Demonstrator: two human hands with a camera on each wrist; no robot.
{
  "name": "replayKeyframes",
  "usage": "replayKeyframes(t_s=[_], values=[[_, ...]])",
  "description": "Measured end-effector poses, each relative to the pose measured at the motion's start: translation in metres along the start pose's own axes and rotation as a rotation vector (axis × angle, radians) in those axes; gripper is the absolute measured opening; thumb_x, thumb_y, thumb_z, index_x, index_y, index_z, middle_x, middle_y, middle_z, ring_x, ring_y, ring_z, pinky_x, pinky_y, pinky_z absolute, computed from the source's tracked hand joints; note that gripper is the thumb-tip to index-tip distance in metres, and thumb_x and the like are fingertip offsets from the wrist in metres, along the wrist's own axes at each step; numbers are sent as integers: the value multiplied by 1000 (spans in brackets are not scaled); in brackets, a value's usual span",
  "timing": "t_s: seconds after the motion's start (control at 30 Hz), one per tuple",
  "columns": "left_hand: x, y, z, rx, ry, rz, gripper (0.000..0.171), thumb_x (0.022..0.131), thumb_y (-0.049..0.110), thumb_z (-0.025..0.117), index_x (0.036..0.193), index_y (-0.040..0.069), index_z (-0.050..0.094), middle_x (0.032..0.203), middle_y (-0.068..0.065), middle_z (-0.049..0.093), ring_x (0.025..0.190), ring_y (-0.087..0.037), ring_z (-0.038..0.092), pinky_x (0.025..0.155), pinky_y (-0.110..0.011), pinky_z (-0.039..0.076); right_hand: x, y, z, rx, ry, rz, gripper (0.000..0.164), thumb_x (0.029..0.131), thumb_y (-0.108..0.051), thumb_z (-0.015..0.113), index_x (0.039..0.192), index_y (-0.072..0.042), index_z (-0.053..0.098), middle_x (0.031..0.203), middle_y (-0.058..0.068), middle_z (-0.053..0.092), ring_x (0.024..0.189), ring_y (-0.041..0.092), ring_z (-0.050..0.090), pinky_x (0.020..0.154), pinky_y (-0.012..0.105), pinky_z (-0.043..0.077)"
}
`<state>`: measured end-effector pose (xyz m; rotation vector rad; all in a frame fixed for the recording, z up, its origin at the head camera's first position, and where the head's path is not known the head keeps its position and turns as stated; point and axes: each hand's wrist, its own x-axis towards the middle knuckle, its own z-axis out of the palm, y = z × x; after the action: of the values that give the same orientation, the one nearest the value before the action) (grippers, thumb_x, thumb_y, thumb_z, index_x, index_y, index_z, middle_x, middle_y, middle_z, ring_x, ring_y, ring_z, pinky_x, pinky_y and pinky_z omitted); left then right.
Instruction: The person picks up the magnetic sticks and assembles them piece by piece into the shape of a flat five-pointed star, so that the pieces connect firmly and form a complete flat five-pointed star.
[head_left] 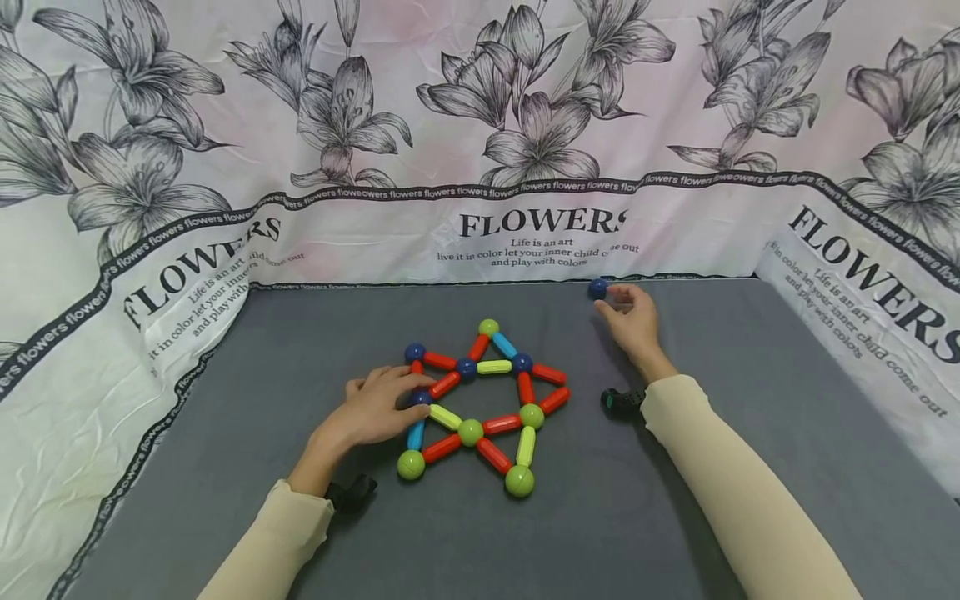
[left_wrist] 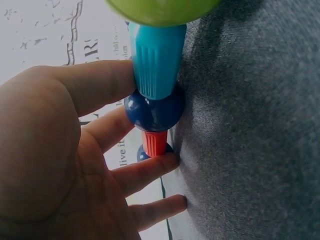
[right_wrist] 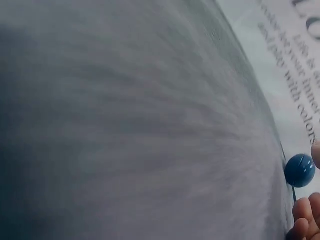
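Note:
A star-shaped figure of magnetic rods and balls lies on the grey table (head_left: 570, 517). Its rods are red, light blue and yellow-green; its balls are dark blue or green. At its left side my left hand (head_left: 378, 406) has thumb and index finger on either side of a dark blue ball (left_wrist: 155, 110), where a light blue rod (left_wrist: 157, 60) and a red rod (left_wrist: 155, 142) meet. My right hand (head_left: 633, 325) reaches to the table's far edge, thumb and index parted, fingertips right at a loose dark blue ball (head_left: 597, 288).
Behind the table hangs a white cloth (head_left: 360, 242) with a flower print and lettering. Two red rods (head_left: 551, 375) at the figure's right point toward each other, their outer ends close together. A green ball (head_left: 520, 481) marks the figure's near corner.

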<state>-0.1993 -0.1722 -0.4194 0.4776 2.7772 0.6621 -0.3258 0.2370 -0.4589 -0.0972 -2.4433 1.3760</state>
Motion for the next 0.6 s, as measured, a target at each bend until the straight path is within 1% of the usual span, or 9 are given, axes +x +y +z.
replayKeyframes(t_s=[0.07, 0.13, 0.17, 0.27, 0.33, 0.4, 0.47, 0.53, 0.6], values=[[1, 1, 1, 1, -1, 1, 46, 99, 39, 62, 144, 30, 58, 161, -13, 40, 148, -42, 30, 108, -71, 18, 9, 1, -1, -85, -19, -14, 48, 96, -17, 70, 138, -1, 57, 133, 28, 55, 111, 35, 57, 94, 44, 48], [1, 2, 2, -1, -1, 5, 46, 99, 39, 62, 144, 30, 58, 161, -13, 40, 148, -42, 30, 108, -71, 18, 17, 0, -3, -184, -78, -39, 56, 96, -18, 69, 147, -3, 50, 142, 31, 48, 125, 44, 50, 103, 56, 42], [1, 2, 2, -3, 0, 6, 46, 99, 39, 62, 144, 30, 58, 161, -13, 40, 148, -42, 30, 108, -70, 18, 20, -1, -4, -240, -119, -55, 60, 96, -18, 68, 150, -5, 47, 146, 31, 45, 131, 46, 46, 106, 60, 39], [2, 3, 3, -5, 5, 11, 45, 99, 38, 62, 143, 30, 59, 160, -12, 41, 148, -41, 30, 108, -70, 18, 26, -4, -6, -371, -243, -104, 63, 96, -20, 66, 154, -7, 42, 150, 32, 41, 137, 48, 42, 111, 64, 35], [2, 3, 3, -5, 5, 14, 45, 99, 38, 62, 143, 30, 59, 160, -13, 42, 148, -41, 30, 108, -71, 18, 28, -5, -7, -412, -296, -128, 59, 97, -20, 66, 151, -7, 46, 150, 30, 44, 139, 47, 42, 113, 63, 34], [2, 2, 3, -1, 4, 14, 45, 99, 39, 62, 143, 29, 59, 160, -13, 41, 148, -42, 30, 108, -71, 18, 28, -5, -7, -415, -319, -140, 52, 98, -19, 65, 147, -6, 51, 148, 29, 48, 137, 46, 45, 113, 62, 34], [1, 2, 3, 1, 2, 13, 46, 99, 39, 62, 143, 29, 59, 161, -13, 41, 148, -42, 30, 108, -71, 18, 25, -4, -7, -385, -325, -142, 48, 98, -18, 66, 142, -4, 55, 145, 28, 52, 134, 45, 49, 112, 61, 36], [1, 1, 2, 3, 3, 10, 45, 99, 38, 62, 143, 29, 59, 161, -13, 41, 148, -42, 30, 108, -71, 18, 21, -2, -8, -335, -338, -136, 46, 97, -21, 68, 140, -5, 58, 140, 27, 56, 128, 43, 54, 108, 59, 40], [1, 0, 2, 5, 4, 8, 45, 99, 38, 62, 143, 29, 59, 160, -13, 42, 147, -42, 31, 108, -71, 18, 17, -1, -9, -280, -366, -134, 47, 97, -24, 70, 139, -6, 59, 135, 26, 60, 119, 41, 58, 100, 56, 44]])
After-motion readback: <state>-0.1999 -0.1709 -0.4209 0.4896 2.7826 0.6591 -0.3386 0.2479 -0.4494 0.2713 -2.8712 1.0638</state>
